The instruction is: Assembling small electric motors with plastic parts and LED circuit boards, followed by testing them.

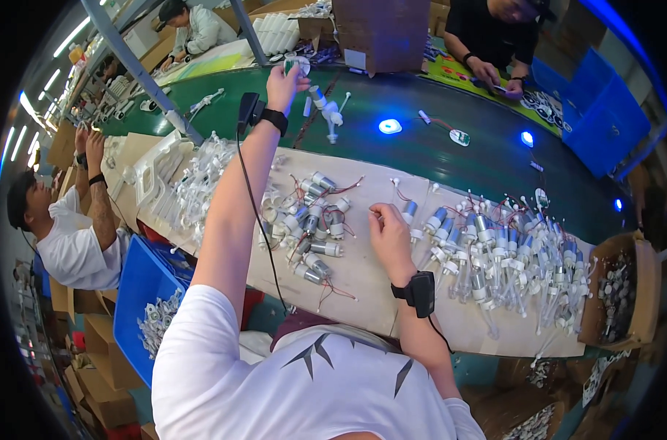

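Observation:
Stretched out over the green belt (363, 99), my left hand (281, 89) is closed on a round white disc with a green circuit board (300, 66). White plastic fittings (332, 116) lie on the belt just right of it. My right hand (392, 238) rests low over the tan worktop (370, 290), its fingers curled together; what they hold, if anything, is hidden. Left of it spreads a loose pile of silver-and-white cylinders with red wires (311, 220). Close by on its right is a larger heap of similar cylinders with clear tubes (487, 249).
Clear plastic parts (201, 183) are heaped at the left of the worktop. A cardboard box (645, 293) holds small parts at the right end. Blue-lit round modules (390, 127) sit on the belt. Co-workers (495, 44) work across it and at left. A blue bin (132, 293) stands left.

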The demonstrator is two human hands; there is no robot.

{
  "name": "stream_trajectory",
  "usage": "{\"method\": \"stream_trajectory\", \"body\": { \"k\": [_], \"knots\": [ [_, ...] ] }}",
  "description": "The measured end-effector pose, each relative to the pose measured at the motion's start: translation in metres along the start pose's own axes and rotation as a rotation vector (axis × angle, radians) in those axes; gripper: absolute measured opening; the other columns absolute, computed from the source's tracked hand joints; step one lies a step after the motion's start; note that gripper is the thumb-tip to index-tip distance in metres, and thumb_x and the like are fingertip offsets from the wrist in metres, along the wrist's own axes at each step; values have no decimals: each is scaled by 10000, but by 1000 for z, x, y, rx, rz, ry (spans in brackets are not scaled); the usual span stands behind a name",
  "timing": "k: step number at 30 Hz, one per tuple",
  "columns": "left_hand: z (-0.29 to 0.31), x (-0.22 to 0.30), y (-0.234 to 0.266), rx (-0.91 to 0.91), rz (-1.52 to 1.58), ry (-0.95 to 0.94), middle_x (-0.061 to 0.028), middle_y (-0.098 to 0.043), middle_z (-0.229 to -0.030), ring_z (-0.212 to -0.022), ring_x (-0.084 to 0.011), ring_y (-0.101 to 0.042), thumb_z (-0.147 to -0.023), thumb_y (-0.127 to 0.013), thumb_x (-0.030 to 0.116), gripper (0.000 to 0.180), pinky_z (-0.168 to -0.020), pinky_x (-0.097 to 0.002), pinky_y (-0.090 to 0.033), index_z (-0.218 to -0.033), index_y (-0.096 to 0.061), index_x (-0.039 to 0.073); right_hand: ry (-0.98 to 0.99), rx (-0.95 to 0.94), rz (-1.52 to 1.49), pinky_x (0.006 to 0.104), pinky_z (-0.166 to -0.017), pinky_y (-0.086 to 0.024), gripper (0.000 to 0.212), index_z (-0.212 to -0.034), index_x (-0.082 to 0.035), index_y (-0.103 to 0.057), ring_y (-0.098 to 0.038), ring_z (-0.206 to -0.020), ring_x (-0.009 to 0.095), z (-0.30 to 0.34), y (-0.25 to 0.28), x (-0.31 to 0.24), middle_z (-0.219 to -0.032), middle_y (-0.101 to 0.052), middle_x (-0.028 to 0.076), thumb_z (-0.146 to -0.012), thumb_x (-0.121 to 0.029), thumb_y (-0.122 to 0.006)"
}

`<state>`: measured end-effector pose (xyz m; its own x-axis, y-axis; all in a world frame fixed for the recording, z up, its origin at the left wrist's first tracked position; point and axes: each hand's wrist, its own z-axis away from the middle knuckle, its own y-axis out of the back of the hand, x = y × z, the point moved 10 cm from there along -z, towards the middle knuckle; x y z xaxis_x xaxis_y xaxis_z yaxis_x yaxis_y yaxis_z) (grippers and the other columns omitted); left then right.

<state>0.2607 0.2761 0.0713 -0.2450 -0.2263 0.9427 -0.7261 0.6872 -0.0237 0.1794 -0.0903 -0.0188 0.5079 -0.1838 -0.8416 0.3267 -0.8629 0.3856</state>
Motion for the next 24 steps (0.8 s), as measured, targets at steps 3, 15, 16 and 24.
{"method": "stream_trajectory", "body": {
  "k": [3, 15, 16, 24],
  "knots": [
    [9, -39, 31, 13, -391, 113, -200, -603, -948, -807, -266, -637, -848, -592, 192, 369, -640, -332, -539, -1099, -454, -42, -8, -28, 11, 368, -626, -474, 100, -910, -21, -541, -601, -734, 294, -2, -4, 0, -869, -575, 135, -818, -59, -553],
    [212, 11, 152, 31, -512, -35, -90, -631, -906, -741, -143, -591, -891, -484, 83, 203, -658, -267, -471, -1051, -571, -6, 131, -215, 259, 408, -694, -473, 157, -919, -14, -577, -589, -821, 326, -69, -69, -25, -926, -580, 155, -771, -67, -574],
    [228, -2, 161, 60, -476, -31, -89, -630, -893, -724, -146, -587, -889, -484, 80, 196, -642, -267, -469, -1038, -578, -4, 146, -205, 307, 405, -718, -467, 181, -932, -16, -587, -582, -850, 324, -74, -78, -19, -932, -582, 154, -776, -109, -588],
    [281, -12, 171, 103, -669, 26, -133, -612, -894, -715, -213, -590, -825, -552, 53, 172, -652, -307, -476, -988, -584, 13, -136, -504, 520, 397, -723, -475, 305, -876, -38, -648, -607, -844, 312, -82, -134, 34, -872, -636, 145, -765, -320, -611]
  ]
}}
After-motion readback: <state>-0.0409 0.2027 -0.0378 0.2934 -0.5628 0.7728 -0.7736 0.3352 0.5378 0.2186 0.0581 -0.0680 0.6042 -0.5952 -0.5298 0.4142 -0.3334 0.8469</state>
